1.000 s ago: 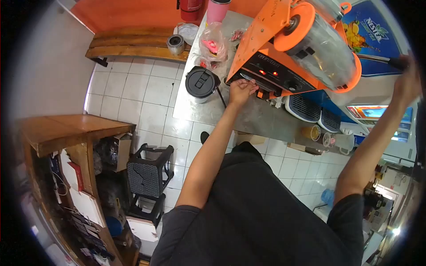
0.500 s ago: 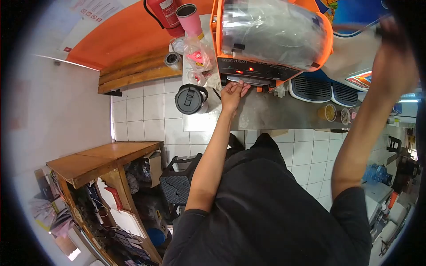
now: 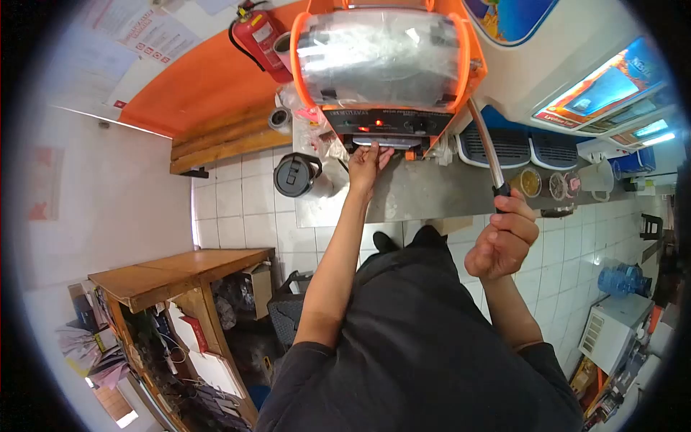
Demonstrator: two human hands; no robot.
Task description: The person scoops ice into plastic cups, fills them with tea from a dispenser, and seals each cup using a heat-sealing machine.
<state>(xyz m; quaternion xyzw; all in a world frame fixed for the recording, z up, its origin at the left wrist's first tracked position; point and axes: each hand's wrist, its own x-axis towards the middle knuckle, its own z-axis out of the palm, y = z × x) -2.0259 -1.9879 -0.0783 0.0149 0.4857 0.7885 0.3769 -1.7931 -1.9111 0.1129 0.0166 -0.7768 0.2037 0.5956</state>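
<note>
An orange cup sealing machine [image 3: 389, 119] with a roll of clear film [image 3: 381, 57] stands on the metal counter, small red lights lit on its black panel. My left hand [image 3: 366, 164] is at its front, palm up, fingers closed on the edge of a silver tray [image 3: 385, 142] in the slot below the panel. My right hand [image 3: 507, 237] is wrapped around the black grip of a metal lever [image 3: 486, 144] that slopes down from the machine's right side toward me. The lever's inner end is hidden behind the machine.
Left of the machine are a black-lidded tumbler [image 3: 295, 176], plastic bags [image 3: 311, 119] and a fire extinguisher [image 3: 260, 36]. To the right, a drink dispenser with drip trays [image 3: 497, 150] stands behind several clear cups [image 3: 530, 182] along the metal counter [image 3: 417, 191]. A wooden shelf [image 3: 183, 273] is at lower left.
My right hand has come down from the upper right, swinging the lever low toward me. The left hand remains at the tray. The camera view has shifted, with the machine now farther left.
</note>
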